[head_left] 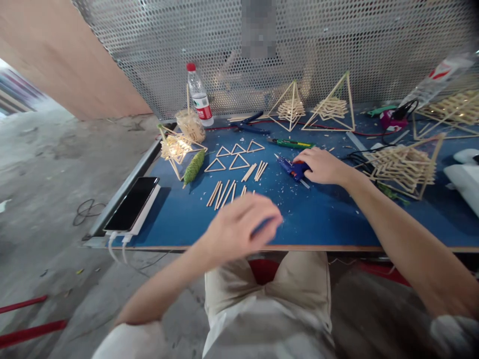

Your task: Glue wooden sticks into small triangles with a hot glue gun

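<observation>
My right hand (324, 165) grips a blue glue gun (292, 168) lying on the blue table, its fingers round the body and a clear glue stick poking out behind. Blurred by motion, my left hand (245, 222) hovers above the front of the table, its fingers curled toward the thumb; whether anything is between the tips cannot be made out. Just beyond it lie several loose wooden sticks (223, 194), partly hidden by that hand. Farther back are several flat stick triangles (238, 161). Behind the glue gun rests a green utility knife (292, 143).
Stick pyramids (290, 109) stand along the perforated metal panel (160, 55). At left are a phone (132, 204) on a white power bank, a green cone-shaped bundle (194, 166), a jar of sticks (190, 125) and a water bottle (201, 97). Dark pliers (250, 124) lie at the back.
</observation>
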{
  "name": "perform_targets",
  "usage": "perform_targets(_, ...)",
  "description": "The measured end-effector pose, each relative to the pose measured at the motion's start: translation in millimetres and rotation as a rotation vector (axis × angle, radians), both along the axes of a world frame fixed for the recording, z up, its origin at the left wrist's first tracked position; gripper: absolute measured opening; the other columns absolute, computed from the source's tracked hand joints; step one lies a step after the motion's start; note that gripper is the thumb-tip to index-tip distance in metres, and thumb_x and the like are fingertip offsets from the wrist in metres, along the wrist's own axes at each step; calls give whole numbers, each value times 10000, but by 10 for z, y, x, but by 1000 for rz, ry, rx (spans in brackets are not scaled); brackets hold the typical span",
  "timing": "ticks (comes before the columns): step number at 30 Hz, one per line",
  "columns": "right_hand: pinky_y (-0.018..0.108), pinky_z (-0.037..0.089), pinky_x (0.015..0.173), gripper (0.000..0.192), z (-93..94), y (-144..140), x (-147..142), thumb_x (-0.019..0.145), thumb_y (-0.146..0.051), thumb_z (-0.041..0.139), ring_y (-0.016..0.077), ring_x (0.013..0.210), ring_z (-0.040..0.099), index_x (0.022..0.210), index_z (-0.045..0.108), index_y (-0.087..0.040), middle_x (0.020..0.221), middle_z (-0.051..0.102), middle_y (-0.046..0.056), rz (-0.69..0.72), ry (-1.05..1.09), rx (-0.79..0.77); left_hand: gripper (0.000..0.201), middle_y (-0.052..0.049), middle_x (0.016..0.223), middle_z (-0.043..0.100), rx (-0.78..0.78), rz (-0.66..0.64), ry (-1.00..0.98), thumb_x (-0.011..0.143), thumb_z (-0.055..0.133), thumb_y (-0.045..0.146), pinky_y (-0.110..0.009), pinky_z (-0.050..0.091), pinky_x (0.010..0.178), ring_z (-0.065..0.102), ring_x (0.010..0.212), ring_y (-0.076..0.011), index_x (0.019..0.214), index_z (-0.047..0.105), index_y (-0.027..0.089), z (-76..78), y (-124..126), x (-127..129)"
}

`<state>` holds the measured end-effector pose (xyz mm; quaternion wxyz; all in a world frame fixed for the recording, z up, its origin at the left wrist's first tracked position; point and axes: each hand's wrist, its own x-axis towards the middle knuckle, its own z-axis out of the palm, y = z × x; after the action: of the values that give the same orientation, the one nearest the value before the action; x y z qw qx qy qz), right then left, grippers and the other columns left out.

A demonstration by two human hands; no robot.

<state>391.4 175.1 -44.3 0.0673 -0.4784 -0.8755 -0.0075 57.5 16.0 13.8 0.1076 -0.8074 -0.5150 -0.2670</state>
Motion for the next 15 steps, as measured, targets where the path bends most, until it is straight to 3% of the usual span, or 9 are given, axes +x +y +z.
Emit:
perform_targets(2, 557, 569, 1088, 521, -1, 0, -18, 779, -192, 609, 386, 1252, 691, 1279, 749, -225, 1335, 749, 153, 22, 43, -15, 266, -74, 980, 791, -187, -226, 33, 1098, 639, 393, -304, 649, 820, 713, 811, -175, 1039, 814, 202, 46, 371, -72)
perform_targets(3, 549, 578, 1081, 514, 1, -5, -31, 772, -178, 607, 382, 1248, 696, 1269, 734, -222, 1324, 740, 158, 23, 75, -27, 226, -93, 998, 801, -286, -258, 57, 1077, 666, 350, -321, 626, 846, 727, 833, -183, 1053, 805, 173, 55, 578, -80)
perform_targets(7, 545, 590, 1101, 509, 26, -49, -110, 782, -156, 603, 376, 1269, 704, 1280, 679, -226, 1347, 712, 161, -11, 235, -52, 349, -166, 1007, 812, -529, -133, 126, 1055, 672, 438, -392, 565, 883, 741, 937, -259, 1065, 817, 120, -38, 1239, 36)
perform_targets(10, 551, 576, 1145, 494, 60, -92, -170, 792, -157, 605, 369, 1293, 699, 1276, 662, -238, 1362, 708, 152, -31, 354, -15, 441, -184, 879, 778, -563, -86, 185, 1017, 687, 520, -436, 549, 861, 734, 953, -317, 988, 846, 110, -144, 1442, 194)
perform_targets(13, 573, 567, 1142, 474, 105, -131, -205, 779, -163, 618, 375, 1251, 710, 1243, 677, -239, 1330, 718, 152, -51, 424, 35, 347, -173, 780, 734, -597, -67, 243, 988, 699, 395, -441, 535, 859, 742, 963, -340, 958, 862, 89, -163, 1500, 318)
perform_targets(15, 592, 563, 1122, 470, 131, -151, -218, 767, -167, 621, 387, 1217, 713, 1227, 690, -232, 1302, 727, 157, -56, 457, 65, 290, -160, 742, 728, -633, -125, 241, 961, 683, 298, -431, 521, 853, 741, 903, -318, 941, 878, 84, -126, 1510, 353)
